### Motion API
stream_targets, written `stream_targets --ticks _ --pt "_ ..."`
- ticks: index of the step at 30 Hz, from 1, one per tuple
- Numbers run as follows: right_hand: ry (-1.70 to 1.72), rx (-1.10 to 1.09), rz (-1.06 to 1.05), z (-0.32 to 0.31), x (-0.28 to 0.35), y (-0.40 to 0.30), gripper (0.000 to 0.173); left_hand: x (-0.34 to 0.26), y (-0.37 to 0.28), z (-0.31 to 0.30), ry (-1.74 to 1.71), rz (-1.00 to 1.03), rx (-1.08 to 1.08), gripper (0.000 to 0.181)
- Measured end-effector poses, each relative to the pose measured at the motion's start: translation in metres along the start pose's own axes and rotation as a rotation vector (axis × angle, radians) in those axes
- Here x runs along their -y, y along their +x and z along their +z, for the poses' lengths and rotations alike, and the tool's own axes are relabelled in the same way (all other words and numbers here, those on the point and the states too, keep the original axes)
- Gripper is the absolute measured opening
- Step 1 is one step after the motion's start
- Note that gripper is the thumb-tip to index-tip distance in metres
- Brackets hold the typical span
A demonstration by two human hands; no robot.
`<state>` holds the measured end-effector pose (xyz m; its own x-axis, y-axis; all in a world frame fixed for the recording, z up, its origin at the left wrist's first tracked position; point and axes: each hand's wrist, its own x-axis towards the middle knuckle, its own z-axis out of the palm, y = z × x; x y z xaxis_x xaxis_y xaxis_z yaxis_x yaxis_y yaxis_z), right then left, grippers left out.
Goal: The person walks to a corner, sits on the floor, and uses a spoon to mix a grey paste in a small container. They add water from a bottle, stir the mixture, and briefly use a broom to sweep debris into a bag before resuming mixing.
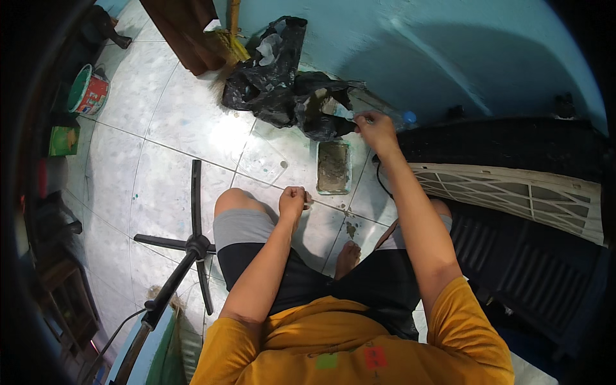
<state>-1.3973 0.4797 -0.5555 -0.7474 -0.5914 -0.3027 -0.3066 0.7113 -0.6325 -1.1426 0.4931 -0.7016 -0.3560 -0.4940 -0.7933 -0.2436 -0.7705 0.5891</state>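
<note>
My right hand [378, 131] grips a small scraper [344, 111], apparently a putty knife. Its blade reaches into the mouth of a crumpled black plastic bag [315, 127] with greyish powder inside. Just below the bag, a rectangular plastic tub [334, 168] holds a wet, grey-brown paste like mortar. My left hand [292, 204] hovers beside my knee, left of the tub, with its fingers curled. Something small and dark shows at those fingertips, but whether it is held is unclear. A clear plastic lid [261, 161] lies flat on the tiles left of the tub.
Wet paste spills [351, 230] mark the tiles near my foot. A black stand with splayed legs [196, 244] is at left, beyond it a paint bucket [89, 91] and a green box [64, 140]. A blue wall [433, 48] rises ahead; a cream grille [519, 192] flanks my right.
</note>
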Motion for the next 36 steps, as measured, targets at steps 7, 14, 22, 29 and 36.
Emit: stream_targets --ticks 7,14,22,29,36 --pt "-0.126 -0.108 0.002 0.072 -0.057 0.068 0.024 -0.014 -0.016 -0.021 0.017 -0.026 0.035 0.021" --pt "0.215 0.109 0.145 0.089 -0.062 0.061 0.026 -0.007 -0.006 -0.028 -0.046 -0.045 0.035 0.020" --pt "0.236 0.204 0.361 0.101 -0.056 0.074 0.033 -0.013 -0.012 -0.028 0.002 -0.104 0.048 0.020" --pt "-0.173 0.004 0.091 0.112 -0.048 0.077 0.030 -0.010 -0.012 -0.030 -0.016 -0.126 0.056 0.020" --pt "0.535 0.175 0.417 0.095 -0.080 0.061 0.029 -0.007 -0.009 -0.026 0.000 -0.100 0.057 0.020"
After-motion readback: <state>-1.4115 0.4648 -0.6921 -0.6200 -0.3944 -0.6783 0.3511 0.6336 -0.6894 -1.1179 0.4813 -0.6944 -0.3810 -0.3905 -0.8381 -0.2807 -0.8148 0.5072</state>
